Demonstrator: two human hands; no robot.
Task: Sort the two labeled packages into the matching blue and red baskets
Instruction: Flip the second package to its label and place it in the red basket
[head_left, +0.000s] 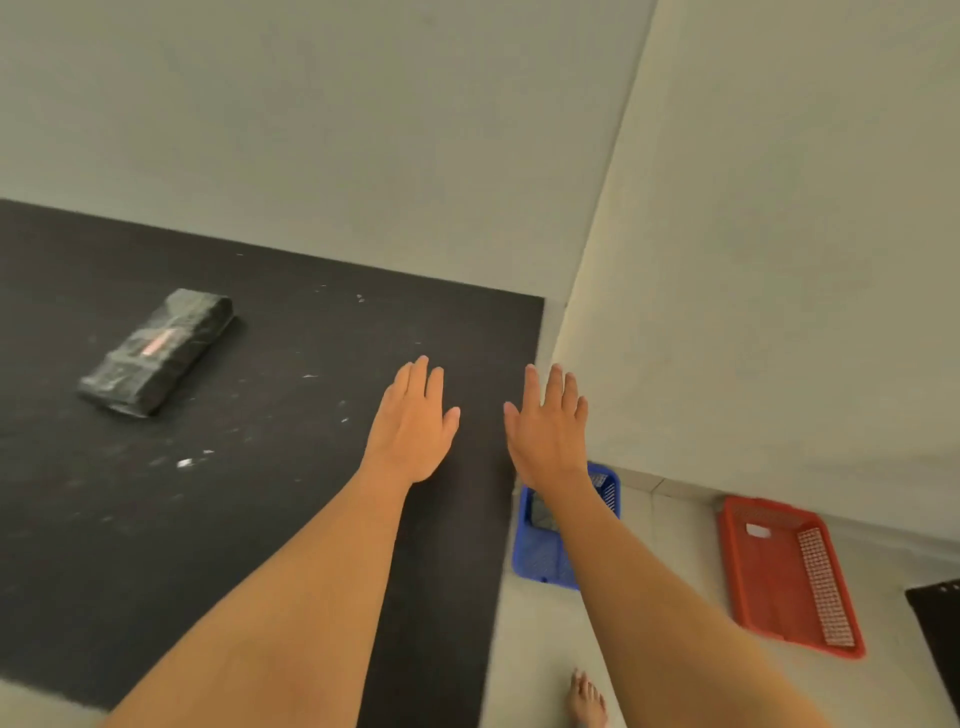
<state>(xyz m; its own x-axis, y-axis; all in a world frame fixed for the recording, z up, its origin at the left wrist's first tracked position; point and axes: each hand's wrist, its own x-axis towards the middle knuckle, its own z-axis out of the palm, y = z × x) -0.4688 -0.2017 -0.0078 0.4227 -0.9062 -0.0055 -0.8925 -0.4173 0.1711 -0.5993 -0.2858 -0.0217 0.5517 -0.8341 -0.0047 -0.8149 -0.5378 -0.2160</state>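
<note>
Hidden/unclear: right forearm covers middle of the blue plastic mesh basket; a dark thing lies inside it near the far end, prob. a package but too blurry to be sure.
Cut off: a black flat thing at frame's right edge, only a corner shows; a bare foot at bottom edge.
Package: black plastic-wrapped oblong package w/ reddish label lies flat on the black table top, well to the left of both hands; label text not readable.
Left hand: flat, fingers stretched and together, holds nothing, over table near its right edge.
Right hand: flat, fingers stretched, holds nothing, just beyond table's right edge, above blue basket.
Red plastic mesh basket: on pale floor, right of right forearm, apart from blue one; a small white patch inside.
Open room: bare table between package and left hand.
</note>
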